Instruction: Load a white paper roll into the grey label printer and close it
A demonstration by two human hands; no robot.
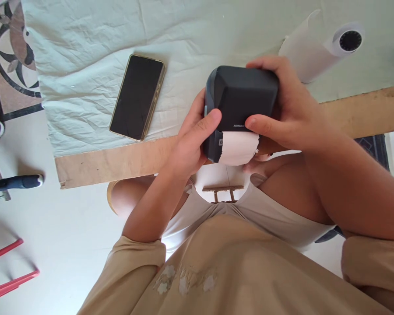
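Note:
Between my two hands is a black label printer (246, 94) with NIIMBOT-like lettering partly covered by a thumb. My left hand (197, 135) grips its left side, thumb on the front edge. My right hand (289, 105) wraps round its right side, thumb pressed on the top near the lettering. A strip of white label paper (239, 148) curls out of the near side of the printer, its end ragged. The printer is held up over the table's near edge. Its underside is hidden.
A phone (137, 97) with a dark screen lies on the pale green cloth (85, 39) to the left. At the back right lies a white roll (310, 48) with a dark round end. The wooden table edge (118, 162) runs above my lap. Red legs (13, 280) stand on the floor at left.

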